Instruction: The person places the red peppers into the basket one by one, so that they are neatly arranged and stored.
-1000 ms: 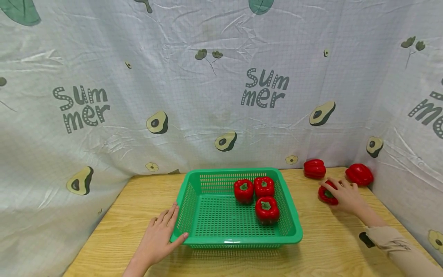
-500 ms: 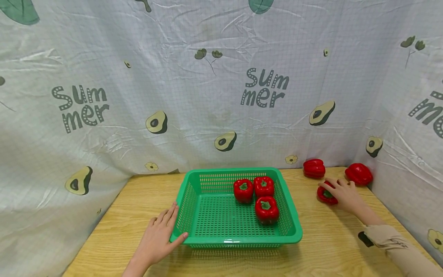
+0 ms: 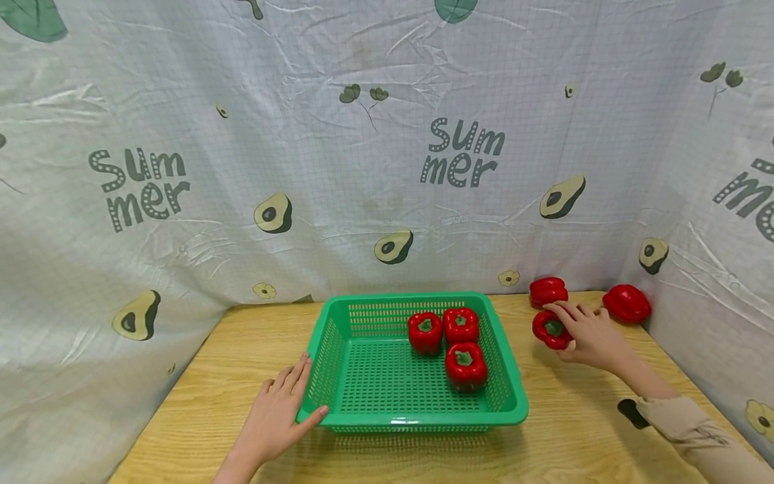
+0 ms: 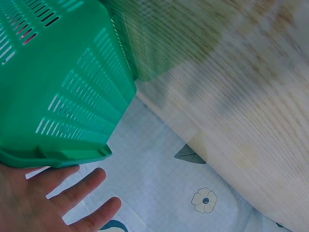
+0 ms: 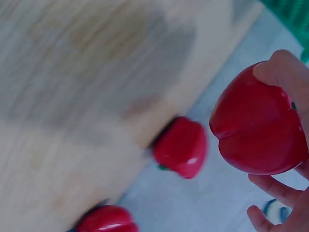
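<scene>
Fingers of my right hand [image 3: 595,338] curl round a red pepper [image 3: 550,329], right of the green basket [image 3: 411,420]; my left hand [image 3: 275,411], fingers straight, touches its rim. Looks half done: three peppers [image 3: 466,370] inside; this one plus two loose peppers [image 3: 627,304] on the table [image 3: 242,353] to go.

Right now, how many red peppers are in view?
6: three red peppers in the green basket, one pepper held by the right hand, two other peppers at the back right of the table.
</scene>
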A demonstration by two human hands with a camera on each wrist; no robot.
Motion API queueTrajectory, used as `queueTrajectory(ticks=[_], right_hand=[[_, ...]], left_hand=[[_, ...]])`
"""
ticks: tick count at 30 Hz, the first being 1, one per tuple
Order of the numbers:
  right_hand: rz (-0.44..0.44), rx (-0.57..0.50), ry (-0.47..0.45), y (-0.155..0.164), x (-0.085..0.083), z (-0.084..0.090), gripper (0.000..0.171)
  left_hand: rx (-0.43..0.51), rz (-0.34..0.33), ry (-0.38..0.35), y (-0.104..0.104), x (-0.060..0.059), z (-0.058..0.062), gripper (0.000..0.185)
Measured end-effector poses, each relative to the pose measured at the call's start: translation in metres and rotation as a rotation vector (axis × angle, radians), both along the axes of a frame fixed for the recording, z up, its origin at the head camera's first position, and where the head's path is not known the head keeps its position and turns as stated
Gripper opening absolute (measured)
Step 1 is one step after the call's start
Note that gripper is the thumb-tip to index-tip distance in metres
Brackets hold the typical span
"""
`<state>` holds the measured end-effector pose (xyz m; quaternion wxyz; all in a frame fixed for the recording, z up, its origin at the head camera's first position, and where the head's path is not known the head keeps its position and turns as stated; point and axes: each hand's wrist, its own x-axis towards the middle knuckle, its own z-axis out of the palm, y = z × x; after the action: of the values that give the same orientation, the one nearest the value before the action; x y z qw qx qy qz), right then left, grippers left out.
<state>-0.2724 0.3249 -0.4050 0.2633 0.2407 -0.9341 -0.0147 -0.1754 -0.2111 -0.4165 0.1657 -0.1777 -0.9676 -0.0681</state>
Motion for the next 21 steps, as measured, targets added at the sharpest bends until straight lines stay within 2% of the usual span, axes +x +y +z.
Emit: queueTrajectory(ticks=[8, 16, 21], right_hand=[[0.069, -0.01, 0.06, -0.032, 0.012, 0.027, 0.084], [0.155, -0.013, 0.115, -0.059, 0.021, 0.041, 0.08], [0.205, -0.024, 0.114, -0.076, 0.025, 0.05, 0.078]], left_hand=[[-0.01, 0.001, 0.007, -0.001, 0.0, -0.001, 0.076], [-0.009, 0.0, 0.011, -0.001, 0.0, -0.001, 0.076], [-0.008, -0.002, 0.017, -0.001, 0.0, -0.001, 0.075]])
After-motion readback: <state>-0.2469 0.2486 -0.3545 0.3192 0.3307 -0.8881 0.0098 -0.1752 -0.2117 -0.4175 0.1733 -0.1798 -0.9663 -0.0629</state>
